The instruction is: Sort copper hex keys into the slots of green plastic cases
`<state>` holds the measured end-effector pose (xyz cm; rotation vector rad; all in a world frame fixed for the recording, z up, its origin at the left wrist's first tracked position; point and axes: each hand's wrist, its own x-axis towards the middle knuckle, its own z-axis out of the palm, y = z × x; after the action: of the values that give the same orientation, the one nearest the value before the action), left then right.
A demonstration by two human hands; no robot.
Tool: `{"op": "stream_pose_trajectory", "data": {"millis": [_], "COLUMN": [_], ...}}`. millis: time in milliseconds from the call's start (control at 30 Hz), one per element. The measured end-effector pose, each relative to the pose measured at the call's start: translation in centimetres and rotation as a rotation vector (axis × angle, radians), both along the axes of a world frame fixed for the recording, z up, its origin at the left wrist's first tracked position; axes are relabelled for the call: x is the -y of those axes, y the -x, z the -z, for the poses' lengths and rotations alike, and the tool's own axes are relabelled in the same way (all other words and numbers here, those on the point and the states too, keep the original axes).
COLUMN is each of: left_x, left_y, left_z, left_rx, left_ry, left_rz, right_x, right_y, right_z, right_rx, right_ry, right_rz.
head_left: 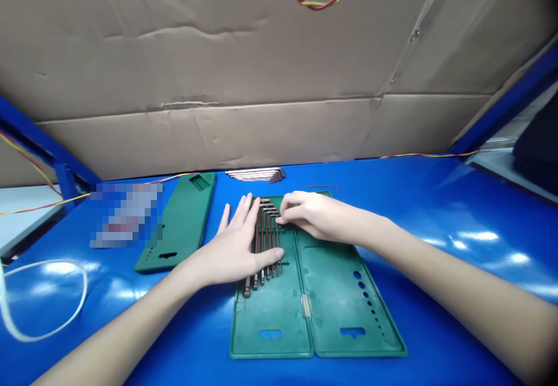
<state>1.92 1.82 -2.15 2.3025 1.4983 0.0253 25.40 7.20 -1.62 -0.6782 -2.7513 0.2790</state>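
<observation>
Head camera looks down on a blue table backed by a wall of cardboard. At the far left a white cord lies in a loose loop on the table. Next to it is a patch too blurred to make out, and just beside that lies a closed green case, flat and well apart from both hands.

The left hand lies flat, palm down, on the left half of an open green case. Its fingers are stretched out straight and close together, pointing away from the person. Its thumb reaches sideways across a row of hex keys. The hand grips nothing and only presses down.

The hex keys sit side by side in the left half of the open case, long shafts toward the person and short bent ends at the far side. The right half of the case holds none.

The right hand comes in over the right half of the case. Its fingers are curled and bunched, with the tips on the bent ends at the far end of the row. Whether they pinch one key or only touch cannot be told.

Behind the open case, near the cardboard, lies a loose bundle of keys. To its right lies one thin key alone. A twisted red and yellow wire hangs at the top.
</observation>
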Motion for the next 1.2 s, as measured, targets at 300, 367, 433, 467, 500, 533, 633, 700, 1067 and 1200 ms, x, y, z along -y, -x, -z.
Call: {"op": "stream_pose_trajectory", "data": {"millis": [300, 367, 433, 467, 500, 533, 633, 700, 1067, 1200], "left_x": [-0.2, -0.3, -0.3, -0.3, -0.3, -0.3, -0.2, -0.3, -1.0, -1.1], "left_y": [-0.4, -0.4, -0.2, -0.2, -0.1, 0.0, 0.2, 0.2, 0.6, 0.5], "left_z": [0.3, 0.4, 0.5, 0.6, 0.6, 0.6, 0.6, 0.7, 1.3, 1.4], "left_rx": [0.009, 0.023, 0.035, 0.043, 0.053, 0.063, 0.087, 0.093, 0.078, 0.071], "left_ry": [0.018, 0.004, -0.011, -0.02, -0.029, -0.038, -0.064, -0.097, -0.155, -0.16], "left_rz": [-0.031, -0.028, -0.026, -0.025, -0.023, -0.026, -0.047, -0.055, -0.042, -0.041], "right_x": [0.7, 0.7, 0.7, 0.6, 0.6, 0.6, 1.1, 1.9, 5.2, 5.9], "right_y": [-0.2, -0.3, -0.6, -0.8, -1.0, -1.2, -1.5, -1.4, -0.5, 0.0], "right_z": [-0.9, -1.0, -1.1, -1.3, -1.5, -1.8, -3.3, -4.4, -5.5, -5.7], "right_rx": [0.081, 0.079, 0.072, 0.064, 0.049, 0.031, 0.031, 0.1, 0.338, 0.417], "right_ry": [-0.022, -0.004, 0.021, 0.038, 0.055, 0.078, 0.202, 0.31, 0.24, 0.174], "right_rz": [-0.016, -0.019, -0.032, -0.038, -0.043, -0.047, -0.081, -0.139, -0.195, -0.137]}}
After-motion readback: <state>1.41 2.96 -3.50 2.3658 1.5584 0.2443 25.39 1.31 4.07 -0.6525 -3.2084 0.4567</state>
